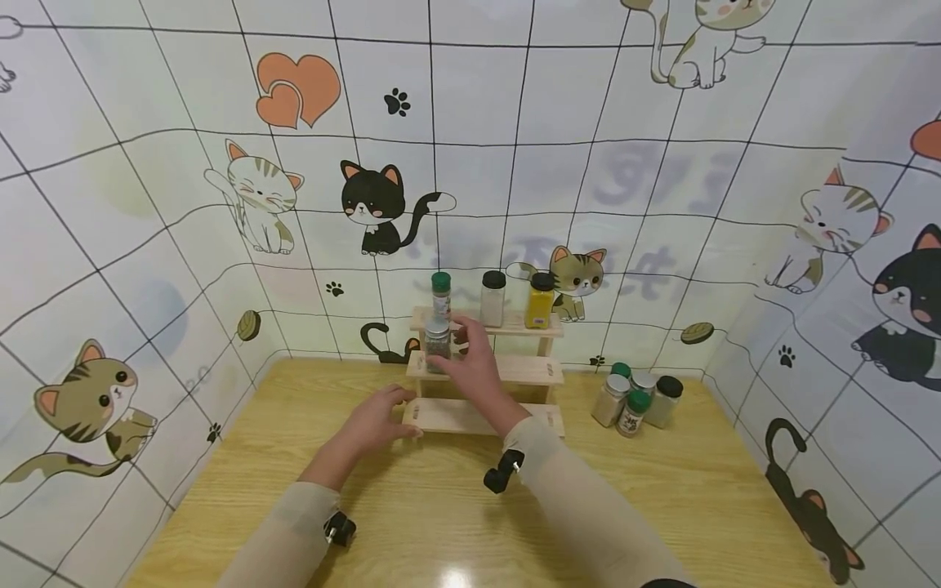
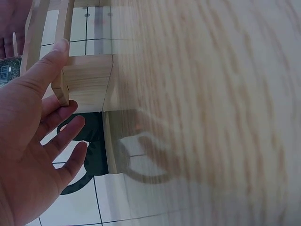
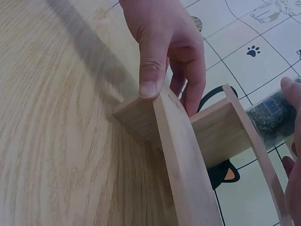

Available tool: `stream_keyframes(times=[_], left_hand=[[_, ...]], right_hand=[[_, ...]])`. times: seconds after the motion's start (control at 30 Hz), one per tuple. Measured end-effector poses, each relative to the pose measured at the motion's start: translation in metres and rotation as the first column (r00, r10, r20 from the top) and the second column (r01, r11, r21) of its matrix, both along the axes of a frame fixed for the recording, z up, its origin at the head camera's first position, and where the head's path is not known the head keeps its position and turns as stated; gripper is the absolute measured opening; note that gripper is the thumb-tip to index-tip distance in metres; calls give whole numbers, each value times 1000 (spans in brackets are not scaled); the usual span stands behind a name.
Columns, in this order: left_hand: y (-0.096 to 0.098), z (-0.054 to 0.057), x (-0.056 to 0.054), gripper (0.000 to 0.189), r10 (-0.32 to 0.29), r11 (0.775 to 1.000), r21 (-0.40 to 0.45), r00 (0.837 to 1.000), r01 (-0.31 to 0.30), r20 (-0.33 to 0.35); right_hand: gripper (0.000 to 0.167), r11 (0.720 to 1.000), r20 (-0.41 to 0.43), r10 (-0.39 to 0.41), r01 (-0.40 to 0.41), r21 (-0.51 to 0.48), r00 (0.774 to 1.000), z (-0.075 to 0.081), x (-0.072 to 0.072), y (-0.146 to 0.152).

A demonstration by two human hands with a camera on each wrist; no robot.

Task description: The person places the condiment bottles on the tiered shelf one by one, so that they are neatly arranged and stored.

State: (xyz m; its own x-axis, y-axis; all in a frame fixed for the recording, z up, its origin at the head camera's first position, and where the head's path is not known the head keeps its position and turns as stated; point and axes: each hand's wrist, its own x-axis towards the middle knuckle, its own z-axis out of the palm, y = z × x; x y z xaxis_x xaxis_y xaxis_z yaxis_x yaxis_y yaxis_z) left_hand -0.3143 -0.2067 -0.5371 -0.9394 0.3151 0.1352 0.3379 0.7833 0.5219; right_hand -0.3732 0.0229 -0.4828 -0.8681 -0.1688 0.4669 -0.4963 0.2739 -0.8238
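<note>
A three-tier wooden rack [image 1: 470,416] stands on the table near the back wall. At the left end of the bottom tier, my left hand [image 1: 377,420] grips the board; the thumb [image 2: 56,54] lies on one face, with fingers around the edge. My right hand [image 1: 478,363] holds a clear spice jar [image 1: 438,347] with a silver lid and dark contents, thumb on one side and fingers on the other. This jar is at the left end of the middle tier, its base against or very near the board. In the right wrist view the jar [image 3: 272,117] shows a pale label.
On the top tier stand a green-capped jar [image 1: 441,296], a black-capped white jar [image 1: 492,300] and a yellow jar [image 1: 540,302]. Several more jars [image 1: 631,415] cluster on the table right of the rack. A cat-patterned wall covering [image 1: 478,180] encloses the table [image 1: 441,506].
</note>
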Motion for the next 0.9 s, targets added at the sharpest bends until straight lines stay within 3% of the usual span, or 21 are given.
stream_keyframes(times=[0.3, 0.57, 0.67, 0.77, 0.9], left_hand=[[-2, 0, -1, 69, 23, 1000, -3, 999, -23, 29], [-4, 0, 0, 70, 28, 1000, -11, 999, -28, 29], [-2, 0, 0, 69, 22, 1000, -9, 1000, -22, 21], [0, 0, 0, 69, 21, 1000, -10, 1000, -21, 14], [0, -1, 0, 69, 12, 1000, -13, 1000, -12, 6]], right_hand=[[72, 996, 9, -86, 87, -22, 996, 8, 18, 48], [65, 984, -67, -176, 174, -33, 982, 1, 38, 124], [60, 971, -137, -238, 234, -41, 962, -5, 47, 153], [56, 944, -195, -327, 327, -30, 925, -11, 56, 180], [52, 906, -204, -416, 423, -8, 886, -18, 66, 214]])
